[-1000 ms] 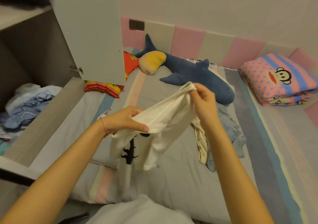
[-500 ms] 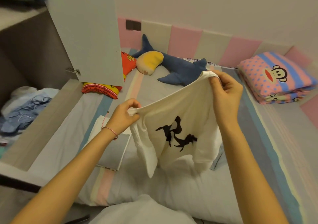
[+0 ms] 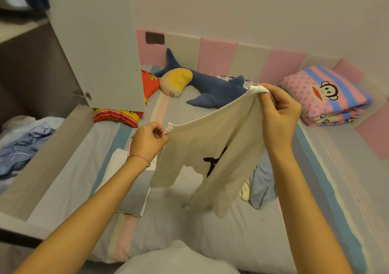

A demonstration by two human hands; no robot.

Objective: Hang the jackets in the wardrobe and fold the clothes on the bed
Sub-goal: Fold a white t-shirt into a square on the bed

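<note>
**While held above the bed, a white shirt is stretched between two hands**

Where the soft, thin white shirt [image 3: 221, 138] hangs over the striped bed [image 3: 242, 242], its top edge is pulled taut and its lower part droops in loose folds. One corner is pinched by the curled fingers of the left hand [image 3: 148, 141]; the other is gripped higher up by the right hand [image 3: 277, 115], with the cloth bunched over its fingertips. A thin pink bracelet [image 3: 139, 157] is worn on the left wrist.

A black print [image 3: 212, 162] on the shirt is half swallowed by a fold, so its shape cannot be read. A crumpled blue garment [image 3: 263, 185] on the sheet is partly covered by the shirt and the right forearm. A flat folded white garment [image 3: 134, 198] is crossed by the left forearm.

A plush shark [image 3: 214, 88] is laid near the padded pink and cream wall. A folded dotted quilt [image 3: 328, 96] is stacked at the right. A red cushion [image 3: 117, 115] is partly hidden by the smooth grey wardrobe door [image 3: 94, 42], and rumpled blue clothes [image 3: 21, 145] are heaped inside the wardrobe.
</note>
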